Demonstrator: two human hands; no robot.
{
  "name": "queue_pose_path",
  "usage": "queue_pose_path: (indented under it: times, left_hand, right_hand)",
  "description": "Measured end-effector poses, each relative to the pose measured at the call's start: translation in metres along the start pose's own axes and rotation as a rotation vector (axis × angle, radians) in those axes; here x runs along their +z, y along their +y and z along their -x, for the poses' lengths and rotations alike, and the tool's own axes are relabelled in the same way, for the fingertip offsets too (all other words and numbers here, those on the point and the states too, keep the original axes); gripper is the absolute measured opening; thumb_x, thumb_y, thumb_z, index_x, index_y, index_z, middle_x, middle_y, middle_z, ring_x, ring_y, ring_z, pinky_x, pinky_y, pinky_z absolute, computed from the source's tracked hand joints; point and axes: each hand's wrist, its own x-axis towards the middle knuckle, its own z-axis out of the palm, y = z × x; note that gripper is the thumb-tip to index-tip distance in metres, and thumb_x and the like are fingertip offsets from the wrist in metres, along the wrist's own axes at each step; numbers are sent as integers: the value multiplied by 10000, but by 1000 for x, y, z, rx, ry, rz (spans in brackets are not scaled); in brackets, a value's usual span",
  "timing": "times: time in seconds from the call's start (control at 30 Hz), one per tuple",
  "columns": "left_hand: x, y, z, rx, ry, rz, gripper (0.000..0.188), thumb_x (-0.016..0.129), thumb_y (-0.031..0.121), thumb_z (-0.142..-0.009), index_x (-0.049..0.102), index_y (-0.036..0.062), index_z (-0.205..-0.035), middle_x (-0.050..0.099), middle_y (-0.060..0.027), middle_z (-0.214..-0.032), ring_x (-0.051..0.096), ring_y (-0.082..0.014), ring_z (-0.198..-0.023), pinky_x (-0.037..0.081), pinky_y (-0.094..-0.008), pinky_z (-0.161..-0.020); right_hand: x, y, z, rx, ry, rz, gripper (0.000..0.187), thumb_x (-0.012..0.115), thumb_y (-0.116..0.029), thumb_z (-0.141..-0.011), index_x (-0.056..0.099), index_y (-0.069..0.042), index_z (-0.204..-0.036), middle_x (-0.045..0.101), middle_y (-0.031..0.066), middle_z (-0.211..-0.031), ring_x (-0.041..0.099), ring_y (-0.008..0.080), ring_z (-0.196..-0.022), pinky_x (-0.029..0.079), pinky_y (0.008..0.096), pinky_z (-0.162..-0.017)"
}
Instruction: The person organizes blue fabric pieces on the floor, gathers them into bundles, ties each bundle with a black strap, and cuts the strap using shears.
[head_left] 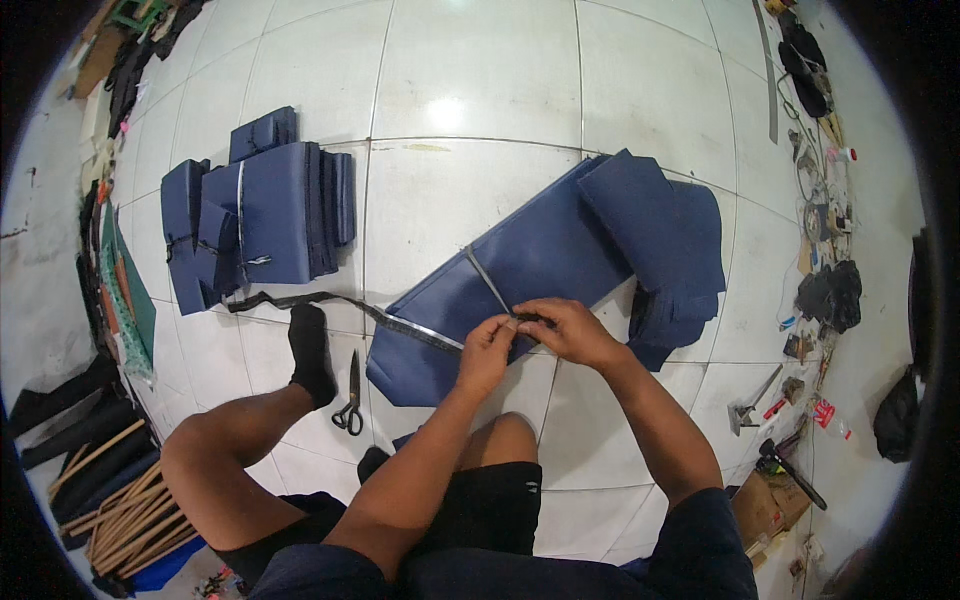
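A long bundle of navy blue fabric [550, 245] lies slantwise on the floor in front of me. Around it runs a narrow dark strip with a shiny face [486, 280]. At the bundle's near edge, my left hand [484, 352] pinches this strip between thumb and fingers. Close beside it, my right hand [572, 332] grips a dark, bunched part of the strip, the fingertips of both hands almost touching. A long loose length of strip [340, 300] trails leftward from the bundle. Just how the ends cross is hidden by my fingers.
Tied stacks of navy fabric [275, 215] stand at the left. More folded navy fabric [680, 250] lies against the bundle's right end. Black-handled scissors [350, 410] rest near my socked foot [312, 350]. Wooden sticks [140, 520] line the left side; tools and a plastic bottle [830, 420] the right.
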Motion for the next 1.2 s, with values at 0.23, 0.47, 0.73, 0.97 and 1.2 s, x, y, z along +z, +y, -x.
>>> queue_pose_path:
  times: [0.23, 0.47, 0.73, 0.97, 1.2]
  left_hand:
    - [-4, -6, -2, -109, 61, -14, 243, 620, 241, -964, 668, 7, -924, 587, 19, -728, 505, -69, -651, 416, -238, -604]
    - [14, -24, -3, -37, 448, -394, 293, 707, 286, -890, 652, 15, -792, 630, -77, -676, 565, -158, -621, 461, -332, -602]
    - [1, -5, -6, -95, 322, -505, 292, 723, 261, -856, 654, -6, -760, 648, -148, -670, 628, -243, -637, 492, -380, -652]
    - [-12, 21, -24, -136, -80, -221, 232, 616, 199, -948, 699, -16, -927, 681, -21, -821, 599, -129, -730, 476, -280, -687]
    - [-38, 37, -40, 76, -450, -448, 186, 614, 149, -933, 693, -10, -990, 693, -66, -911, 625, -166, -835, 495, -309, -781]
  right_hand:
    - [1, 14, -13, -116, 87, 304, 160, 604, -185, -914, 599, -38, -980, 618, 127, -906, 637, 321, -871, 519, 434, -746]
    - [-1, 27, -32, -350, 106, 837, 42, 553, -109, -824, 540, -80, -851, 564, 85, -838, 655, 237, -853, 567, 390, -652]
    - [0, 31, -15, -309, 171, 843, 79, 576, -146, -838, 525, -88, -852, 558, 68, -825, 643, 247, -737, 545, 369, -597]
    - [74, -2, 35, -11, 365, 553, 172, 628, -168, -889, 512, -45, -865, 538, 118, -797, 623, 305, -722, 520, 407, -593]
    - [41, -20, 15, 23, 241, 495, 114, 567, -143, -905, 508, -48, -931, 586, 130, -861, 652, 326, -774, 540, 453, -647]
